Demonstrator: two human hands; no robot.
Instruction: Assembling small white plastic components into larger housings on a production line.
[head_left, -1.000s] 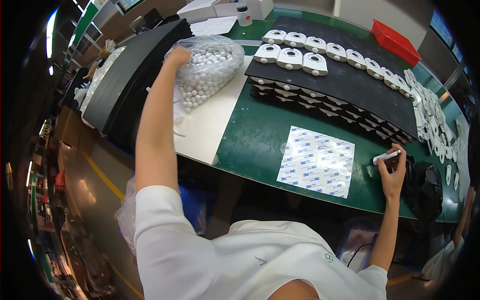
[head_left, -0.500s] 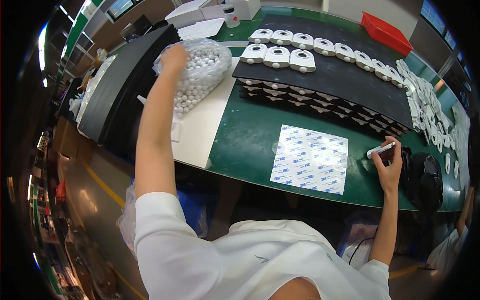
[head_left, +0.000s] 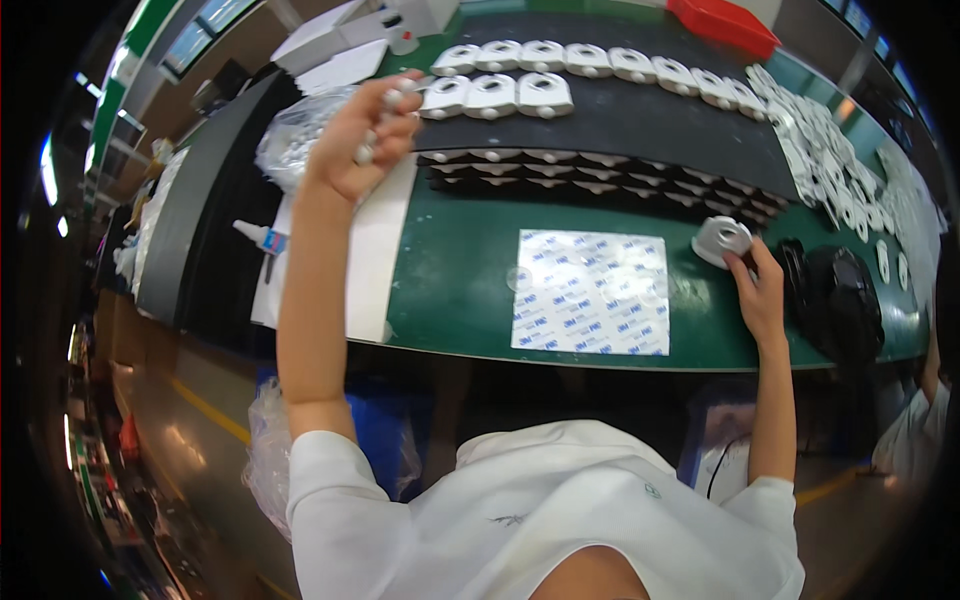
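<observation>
Indoors | green table (head_left: 450,260), yellow-lined floor (head_left: 212,411) | left hand (head_left: 362,140) holding white balls (head_left: 365,153) | right hand (head_left: 760,290) pinching white housing (head_left: 716,240)

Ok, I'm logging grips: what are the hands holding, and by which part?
The left hand holds small white balls; blur hides the exact contact. The right hand grips a white housing by its near right edge.

A green bench (head_left: 455,290) crosses the scene. On the left, the brownish floor (head_left: 222,495) carries a yellow line (head_left: 210,411) and dull reflections; a white strip light (head_left: 50,185) glows there. Windows (head_left: 192,47) show far left, another window (head_left: 858,17) far right.
</observation>
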